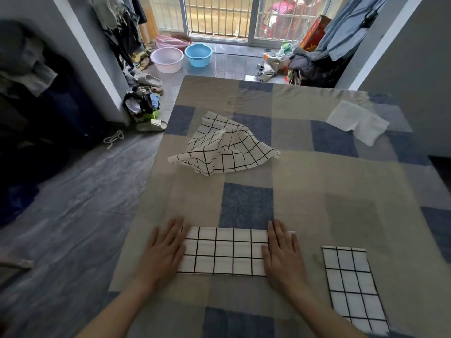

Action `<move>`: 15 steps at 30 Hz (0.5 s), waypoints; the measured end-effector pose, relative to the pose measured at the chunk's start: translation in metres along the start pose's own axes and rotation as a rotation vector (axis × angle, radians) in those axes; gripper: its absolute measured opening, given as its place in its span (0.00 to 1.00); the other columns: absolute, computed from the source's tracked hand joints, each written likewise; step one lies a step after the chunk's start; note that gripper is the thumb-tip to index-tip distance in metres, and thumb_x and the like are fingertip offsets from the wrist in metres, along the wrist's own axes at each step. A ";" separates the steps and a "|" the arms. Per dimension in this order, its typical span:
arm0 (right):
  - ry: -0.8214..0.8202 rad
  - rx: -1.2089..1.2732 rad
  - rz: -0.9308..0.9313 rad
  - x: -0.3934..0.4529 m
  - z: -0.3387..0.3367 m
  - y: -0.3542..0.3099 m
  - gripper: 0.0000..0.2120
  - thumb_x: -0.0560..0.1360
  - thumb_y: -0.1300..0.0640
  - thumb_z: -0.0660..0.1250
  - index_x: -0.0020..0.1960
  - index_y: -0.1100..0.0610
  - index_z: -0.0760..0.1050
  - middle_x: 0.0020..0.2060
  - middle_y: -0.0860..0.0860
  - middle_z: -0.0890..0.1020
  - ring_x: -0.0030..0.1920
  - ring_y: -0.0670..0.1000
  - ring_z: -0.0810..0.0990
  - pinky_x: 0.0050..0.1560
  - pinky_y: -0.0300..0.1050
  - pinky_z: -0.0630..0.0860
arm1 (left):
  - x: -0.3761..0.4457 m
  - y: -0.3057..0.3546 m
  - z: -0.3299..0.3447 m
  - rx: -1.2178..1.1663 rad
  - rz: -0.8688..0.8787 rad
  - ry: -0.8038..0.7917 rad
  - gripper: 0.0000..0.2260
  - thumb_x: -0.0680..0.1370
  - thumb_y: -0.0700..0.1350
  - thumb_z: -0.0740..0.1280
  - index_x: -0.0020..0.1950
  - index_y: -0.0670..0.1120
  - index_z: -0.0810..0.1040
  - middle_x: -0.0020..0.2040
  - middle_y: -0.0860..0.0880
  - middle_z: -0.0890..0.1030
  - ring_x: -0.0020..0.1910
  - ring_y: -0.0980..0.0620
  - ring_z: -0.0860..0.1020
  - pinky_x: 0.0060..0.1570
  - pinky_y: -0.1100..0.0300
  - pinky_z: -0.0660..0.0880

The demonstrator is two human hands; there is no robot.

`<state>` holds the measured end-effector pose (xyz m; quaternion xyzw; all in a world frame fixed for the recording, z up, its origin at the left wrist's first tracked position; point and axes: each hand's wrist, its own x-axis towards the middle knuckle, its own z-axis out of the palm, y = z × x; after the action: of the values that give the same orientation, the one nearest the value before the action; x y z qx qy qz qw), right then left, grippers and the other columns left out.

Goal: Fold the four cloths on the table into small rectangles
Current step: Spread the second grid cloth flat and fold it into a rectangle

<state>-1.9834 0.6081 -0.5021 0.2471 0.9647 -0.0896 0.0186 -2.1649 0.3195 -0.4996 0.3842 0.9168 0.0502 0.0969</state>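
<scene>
A person's left hand [164, 250] and right hand [283, 252] lie flat, fingers straight, pressing the two short ends of a half-folded grid cloth [223, 251] at the near edge of a worktop [317, 181] covered in blue-and-beige checks. A folded grid cloth [353, 286] lies just right of it. A crumpled grid cloth [227, 145] sits mid-worktop, and a plain white cloth [357, 121] lies far right.
</scene>
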 end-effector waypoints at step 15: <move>-0.120 -0.090 -0.027 0.002 0.003 0.004 0.33 0.75 0.47 0.50 0.78 0.59 0.55 0.78 0.55 0.57 0.77 0.52 0.51 0.73 0.55 0.46 | 0.040 0.207 0.026 -0.186 0.146 0.042 0.25 0.80 0.51 0.53 0.77 0.46 0.63 0.79 0.50 0.55 0.77 0.49 0.59 0.71 0.49 0.53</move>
<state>-1.9832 0.6118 -0.5061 0.2272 0.9681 -0.0610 0.0865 -2.0435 0.4934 -0.4960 0.4380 0.8797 0.1500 0.1091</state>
